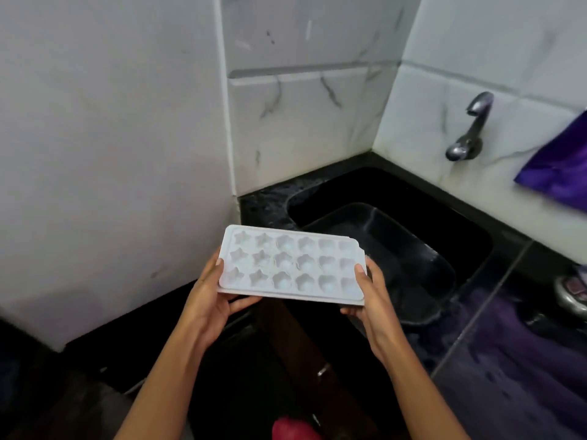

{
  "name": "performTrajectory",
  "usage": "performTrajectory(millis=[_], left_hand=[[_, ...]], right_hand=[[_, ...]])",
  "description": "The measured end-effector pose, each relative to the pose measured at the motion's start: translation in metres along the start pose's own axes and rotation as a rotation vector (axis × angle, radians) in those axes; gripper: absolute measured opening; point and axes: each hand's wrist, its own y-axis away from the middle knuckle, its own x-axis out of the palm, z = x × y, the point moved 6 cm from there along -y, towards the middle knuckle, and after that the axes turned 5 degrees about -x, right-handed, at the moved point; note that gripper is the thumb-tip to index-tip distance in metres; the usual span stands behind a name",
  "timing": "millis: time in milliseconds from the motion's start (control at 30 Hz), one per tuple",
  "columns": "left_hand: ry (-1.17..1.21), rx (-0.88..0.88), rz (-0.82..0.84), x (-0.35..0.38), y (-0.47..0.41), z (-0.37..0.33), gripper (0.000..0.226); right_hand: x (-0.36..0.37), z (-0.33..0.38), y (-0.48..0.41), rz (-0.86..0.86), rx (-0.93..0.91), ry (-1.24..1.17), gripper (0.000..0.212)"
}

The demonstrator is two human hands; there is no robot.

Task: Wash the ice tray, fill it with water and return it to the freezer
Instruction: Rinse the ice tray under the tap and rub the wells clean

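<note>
Both hands pinch the ice tray (pixel 292 265) by its short ends: left hand (pixel 211 300) at 9 o'clock, right hand (pixel 368 300) at 3 o'clock, thumbs on the rim, fingers curled beneath. It hangs roughly level in the air, star cups up. At its 1 o'clock lies the sink (pixel 413 192) in the black desk (pixel 263 208), with the tap (pixel 470 128) beyond. Thin plastic, probably light, flexible and slippery wet; the end rims look safest.
</note>
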Motion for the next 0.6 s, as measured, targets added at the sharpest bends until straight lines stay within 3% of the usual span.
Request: performTrajectory(millis=[600], left_hand=[[-0.077,-0.307,0.289,0.16,-0.18,0.018,0.028]], right_hand=[[-0.099,0.011,-0.118,-0.419,-0.009,-0.088,0.041]])
